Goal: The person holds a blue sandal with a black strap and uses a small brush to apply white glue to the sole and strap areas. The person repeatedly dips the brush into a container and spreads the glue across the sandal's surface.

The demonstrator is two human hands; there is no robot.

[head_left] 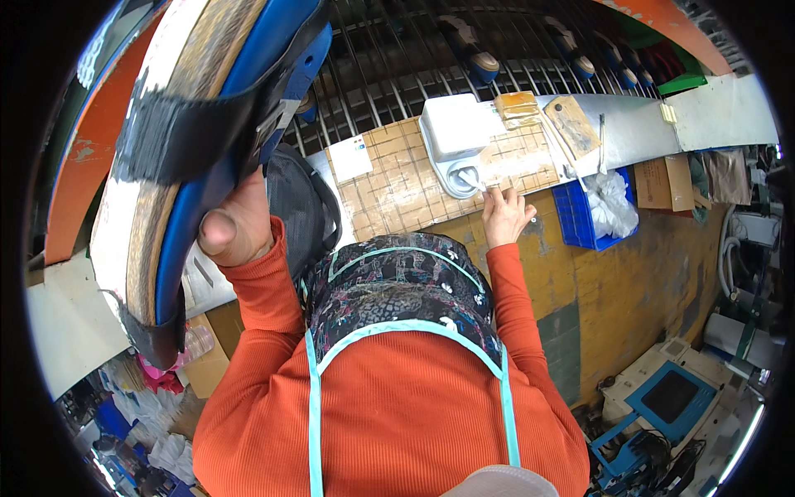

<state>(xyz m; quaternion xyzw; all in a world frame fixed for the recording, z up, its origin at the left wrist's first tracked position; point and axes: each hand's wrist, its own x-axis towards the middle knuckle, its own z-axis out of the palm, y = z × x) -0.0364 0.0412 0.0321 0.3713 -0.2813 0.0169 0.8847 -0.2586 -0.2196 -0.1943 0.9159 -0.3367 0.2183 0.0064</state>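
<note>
Raised at the left, a sandal (192, 182) with a blue footbed, black straps and a layered brown-and-white sole looms large in the head view. My left hand (242, 217) grips it by the blue side, with the thumb showing and the other fingers largely hidden behind it. My right hand (506, 215) reaches to the front of a white dispenser (454, 127) on the bench. Its fingertips are pinched at the end of a small white piece (469, 177) in the dispenser's round opening. What that piece is cannot be made out.
Patterned brown sheeting (377, 178) covers part of the metal bench. A yellow sponge-like block (517, 108) and a worn board (571, 128) lie right of the dispenser. A blue bin (575, 217) holds white plastic. Behind, several sandals ride a rod conveyor (381, 70). A black bag-like thing (302, 199) is by my left arm.
</note>
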